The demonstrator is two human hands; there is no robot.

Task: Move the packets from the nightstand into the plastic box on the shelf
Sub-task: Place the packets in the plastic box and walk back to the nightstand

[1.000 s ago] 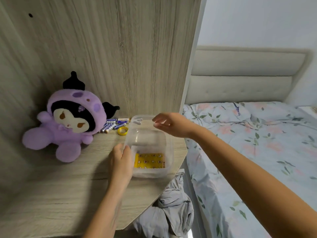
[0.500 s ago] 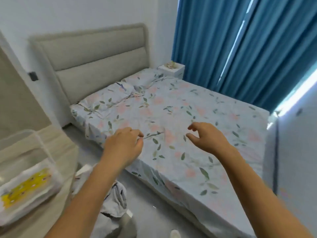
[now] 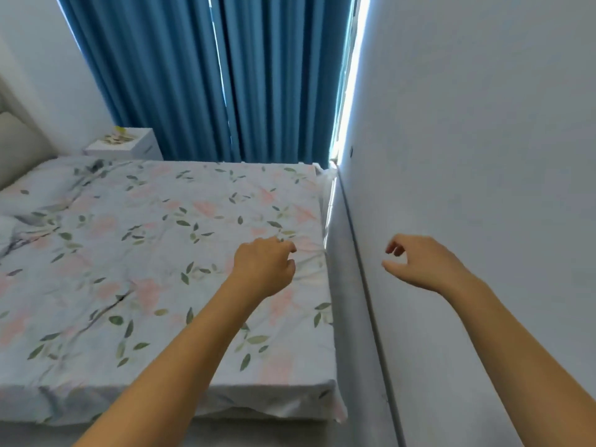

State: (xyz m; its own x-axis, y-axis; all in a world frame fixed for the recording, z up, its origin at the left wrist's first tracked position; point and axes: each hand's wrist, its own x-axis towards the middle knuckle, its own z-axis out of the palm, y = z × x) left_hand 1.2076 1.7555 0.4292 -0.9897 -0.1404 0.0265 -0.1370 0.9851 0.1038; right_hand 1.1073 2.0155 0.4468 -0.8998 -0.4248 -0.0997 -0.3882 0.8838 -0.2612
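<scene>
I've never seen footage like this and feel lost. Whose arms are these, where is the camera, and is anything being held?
There is no machine: a person wears a wide-angle camera on the head, looking forward and down, so their own arms reach into view. The left hand and right hand hang loosely curled in the air, holding nothing. Below the left hand lies a bed with a floral sheet. Beyond it, by the blue curtains, stands a white nightstand with small items on top, too blurred to identify.
</scene>
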